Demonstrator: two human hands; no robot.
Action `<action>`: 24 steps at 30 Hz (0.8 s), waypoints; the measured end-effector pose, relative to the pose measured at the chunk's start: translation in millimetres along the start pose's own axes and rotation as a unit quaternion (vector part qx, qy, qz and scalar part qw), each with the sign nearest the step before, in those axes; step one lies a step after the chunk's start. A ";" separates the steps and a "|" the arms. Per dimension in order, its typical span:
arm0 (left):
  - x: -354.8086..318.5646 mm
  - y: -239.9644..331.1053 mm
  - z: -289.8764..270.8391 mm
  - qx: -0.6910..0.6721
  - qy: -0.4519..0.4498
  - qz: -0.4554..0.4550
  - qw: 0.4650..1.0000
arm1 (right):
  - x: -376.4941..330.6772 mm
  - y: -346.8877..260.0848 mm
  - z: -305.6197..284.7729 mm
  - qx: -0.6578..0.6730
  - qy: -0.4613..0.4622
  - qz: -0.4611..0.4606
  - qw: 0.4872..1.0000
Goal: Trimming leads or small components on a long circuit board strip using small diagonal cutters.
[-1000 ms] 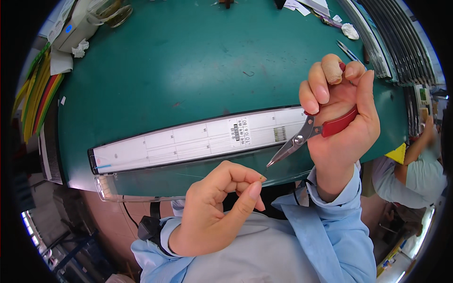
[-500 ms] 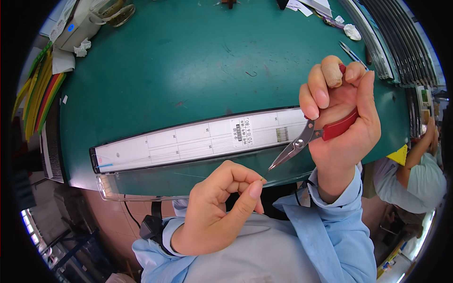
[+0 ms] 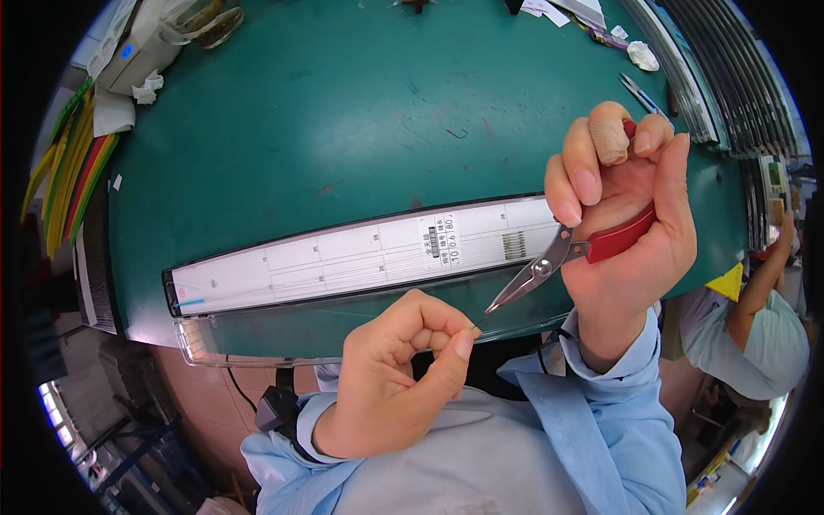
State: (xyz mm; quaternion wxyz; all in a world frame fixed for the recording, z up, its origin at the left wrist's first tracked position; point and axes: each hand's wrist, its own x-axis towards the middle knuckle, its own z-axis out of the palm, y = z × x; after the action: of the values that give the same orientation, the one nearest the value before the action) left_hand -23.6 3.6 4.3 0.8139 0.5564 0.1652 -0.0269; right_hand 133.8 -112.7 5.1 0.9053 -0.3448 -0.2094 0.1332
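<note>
My right hand [image 3: 631, 219] holds a pair of red-handled snips [image 3: 537, 270], one handle against the palm and the other hooked by the fingers. Their slim metal tips point down and left, meeting close together. Just below those tips my left hand [image 3: 395, 369] pinches something tiny between thumb and forefinger; only a speck shows at the fingertips. Behind both hands lies a long, narrow case [image 3: 343, 257] with a white, ruled insert. A row of small hooks [image 3: 514, 245] sits near its right end, and thin lines run along it.
The case's clear lid [image 3: 249, 339] lies along the front edge of the green table [image 3: 343, 129]. Blue-handled tweezers [image 3: 644, 94] and crumpled tissue [image 3: 642, 57] are at the far right, near stacked dark cases [image 3: 730, 69]. Another person [image 3: 755, 335] is at right.
The snips' tips have shifted slightly left and down, closer to my left fingertips. My left hand's grip looks the same.
</note>
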 end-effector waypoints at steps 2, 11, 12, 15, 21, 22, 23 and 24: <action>0.2 -0.1 -0.3 0.008 0.001 0.006 1.000 | -0.2 0.3 -0.2 0.001 0.002 0.001 1.000; 2.2 2.0 4.7 0.011 0.010 0.035 0.999 | 0.7 -3.2 1.9 0.001 0.013 -0.008 1.000; 2.0 0.9 3.6 0.011 0.010 0.035 0.999 | 0.9 -3.4 1.1 -0.001 0.008 -0.009 1.000; 1.1 -1.6 -2.0 0.007 -0.018 0.037 0.999 | 0.7 -2.6 -0.9 0.001 -0.001 -0.009 1.000; 1.7 -2.1 -4.6 0.006 -0.036 0.020 0.999 | 0.2 -1.6 -0.4 0.003 -0.003 -0.008 1.000; 1.9 -2.5 -2.7 -0.001 -0.027 0.029 0.999 | 0.1 -1.6 0.6 0.004 0.008 -0.010 1.000; 1.9 -2.6 -1.8 -0.008 -0.019 0.038 0.999 | 0.4 -1.7 0.3 0.004 0.008 -0.010 1.000; 2.0 -2.8 -2.2 -0.008 -0.019 0.038 0.999 | 0.8 -1.8 -0.4 0.001 0.001 -0.012 1.000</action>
State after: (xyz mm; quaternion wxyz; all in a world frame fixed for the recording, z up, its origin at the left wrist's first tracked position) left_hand -22.8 4.8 0.5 0.8219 0.5548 0.1290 -0.0052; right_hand 134.9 -113.9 6.2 0.9073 -0.3417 -0.2128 0.1219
